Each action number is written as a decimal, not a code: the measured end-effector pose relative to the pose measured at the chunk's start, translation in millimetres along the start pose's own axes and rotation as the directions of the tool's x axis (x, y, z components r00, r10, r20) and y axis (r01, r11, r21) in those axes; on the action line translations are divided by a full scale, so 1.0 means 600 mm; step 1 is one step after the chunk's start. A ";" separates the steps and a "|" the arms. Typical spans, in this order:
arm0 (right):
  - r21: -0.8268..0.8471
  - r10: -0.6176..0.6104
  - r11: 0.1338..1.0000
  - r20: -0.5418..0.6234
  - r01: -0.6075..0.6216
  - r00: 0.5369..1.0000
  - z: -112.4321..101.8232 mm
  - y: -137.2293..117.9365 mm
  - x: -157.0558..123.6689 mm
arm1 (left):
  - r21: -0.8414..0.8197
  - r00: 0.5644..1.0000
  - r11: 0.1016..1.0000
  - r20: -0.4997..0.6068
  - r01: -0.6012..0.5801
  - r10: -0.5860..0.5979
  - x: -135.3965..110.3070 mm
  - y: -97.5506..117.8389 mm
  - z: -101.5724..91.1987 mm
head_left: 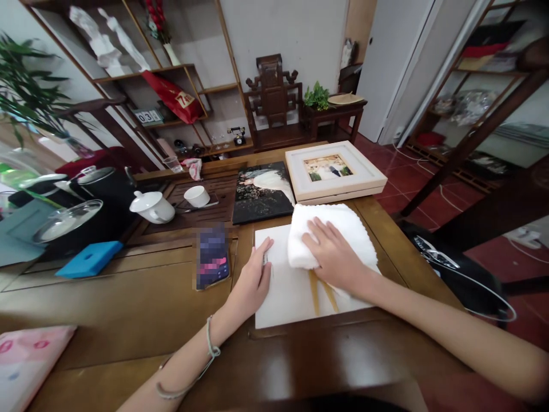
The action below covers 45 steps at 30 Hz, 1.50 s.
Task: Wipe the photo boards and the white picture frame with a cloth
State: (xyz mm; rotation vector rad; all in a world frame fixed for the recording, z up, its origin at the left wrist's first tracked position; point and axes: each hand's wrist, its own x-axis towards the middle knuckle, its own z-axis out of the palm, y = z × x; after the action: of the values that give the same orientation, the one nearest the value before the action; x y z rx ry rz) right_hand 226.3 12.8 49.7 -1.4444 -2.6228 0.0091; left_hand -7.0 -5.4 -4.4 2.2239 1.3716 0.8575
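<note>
At the far left we see a soft pink cloth (pixel 26 355) on the brown wooden counter (pixel 128 303). Next come a round glass lid (pixel 64 220), a flat blue foam block (pixel 90 257), and a glossy white lidded teapot (pixel 152 207) beside a small white cup (pixel 197 195). A phone (pixel 213 256) lies flat, its screen blurred.

Just right of it, the left hand (pixel 251 280) rests on the left edge of a smooth white panel (pixel 283 297), its grip wide and flat, holding nothing. A thick, nubby folded towel (pixel 343 226) lies on the panel's upper right part. The right hand (pixel 337 254) presses on it palm down, grip spread, clasping nothing. Tan strokes show on the panel below the towel.

Behind lie a dark glossy print (pixel 261 194) and a white framed photo (pixel 334 171). On the shelf (pixel 214 88), a block calendar (pixel 144 116) reads "03".
</note>
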 end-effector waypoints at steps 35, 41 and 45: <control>-0.122 -0.509 0.846 0.106 0.519 0.854 -0.026 -0.177 -0.085 | -0.231 0.992 0.965 -0.015 0.122 -0.129 0.002 0.000 -0.013; 0.289 -0.413 0.887 0.145 0.361 0.899 -0.070 -0.060 -0.071 | -0.087 0.998 0.994 0.003 0.062 -0.062 0.002 0.012 -0.014; 0.327 -0.165 0.937 0.106 0.123 0.981 -0.060 0.013 -0.033 | -0.020 1.000 0.999 0.001 0.027 -0.027 0.003 0.012 -0.011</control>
State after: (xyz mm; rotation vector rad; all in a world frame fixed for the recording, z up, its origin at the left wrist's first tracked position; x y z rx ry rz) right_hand 248.3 -1.9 82.4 -1.1766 -2.6643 0.5054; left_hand -6.1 -6.9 5.7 2.1854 1.3831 0.8571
